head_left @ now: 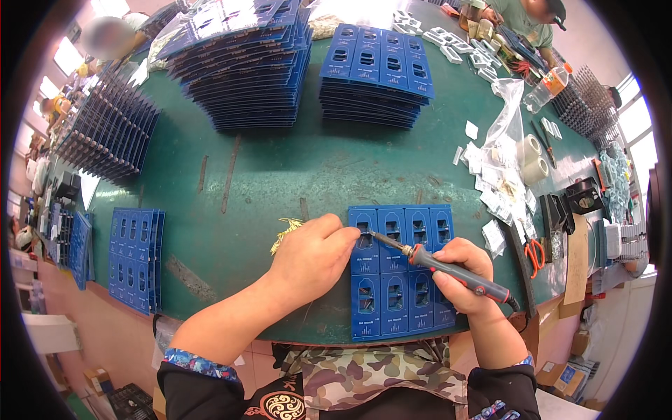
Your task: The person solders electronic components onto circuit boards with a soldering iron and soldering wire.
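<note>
Left hand (311,255) sits nearest, fingers pinched together on the top-left cell of the blue panel sheet (402,294), which lies at the near edge of the green table (280,168); can't tell if anything is between the fingertips. Right of it, over the same sheet, right hand (465,276) is clamped around the handle of a soldering iron (448,269), tip angled up-left, touching that same top-left cell just beside the left fingertips. Relative to the sheet: small blue stack (133,259) far left, tall blue stacks (378,73) behind, orange-handled scissors (534,253) just right, tape rolls (533,157) further back right.
</note>
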Tool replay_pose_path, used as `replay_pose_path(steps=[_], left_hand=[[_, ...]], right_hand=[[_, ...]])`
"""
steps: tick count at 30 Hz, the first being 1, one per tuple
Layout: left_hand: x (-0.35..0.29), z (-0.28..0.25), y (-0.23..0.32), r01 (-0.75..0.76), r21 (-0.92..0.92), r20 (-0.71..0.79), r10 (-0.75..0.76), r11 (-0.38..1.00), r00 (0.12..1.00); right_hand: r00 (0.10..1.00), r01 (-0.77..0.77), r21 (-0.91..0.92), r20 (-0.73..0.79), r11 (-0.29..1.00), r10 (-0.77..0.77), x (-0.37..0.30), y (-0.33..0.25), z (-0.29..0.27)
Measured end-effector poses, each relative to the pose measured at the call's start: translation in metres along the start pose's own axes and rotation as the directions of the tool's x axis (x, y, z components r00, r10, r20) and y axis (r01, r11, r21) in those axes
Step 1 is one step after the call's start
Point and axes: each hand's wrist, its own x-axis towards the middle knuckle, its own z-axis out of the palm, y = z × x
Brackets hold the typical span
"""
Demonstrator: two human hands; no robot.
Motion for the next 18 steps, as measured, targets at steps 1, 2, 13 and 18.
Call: replay_pose_path(steps=[1, 2, 13, 18], left_hand=[[0.0001, 0.0001, -0.0001, -0.003, 0.004, 0.004, 0.003, 1.0, 1.0], [0.0001, 0.0001, 0.0, -0.006, 0.009, 0.008, 0.006, 1.0, 1.0], [0.0006, -0.0004, 0.002, -0.002, 0.022, 0.023, 0.001, 1.0, 1.0], [-0.001, -0.009, 0.0031, 0.024, -0.009, -0.026, -0.024, 1.0, 0.999]], right_hand=[[1.0, 0.005, -0.007, 0.003, 1.0, -0.005, 0.0002, 0.0, -0.0001], [1.0, 0.005, -0.006, 0.004, 1.0, -0.005, 0.0006, -0.0003, 0.0], [0.999, 0.026, -0.069, 0.026, 0.997, -0.024, 0.0026, -0.0032, 0.0006], [0.996, -0.041, 0.062, -0.076, 0.997, 0.046, -0.0058, -0.002, -0.0015]])
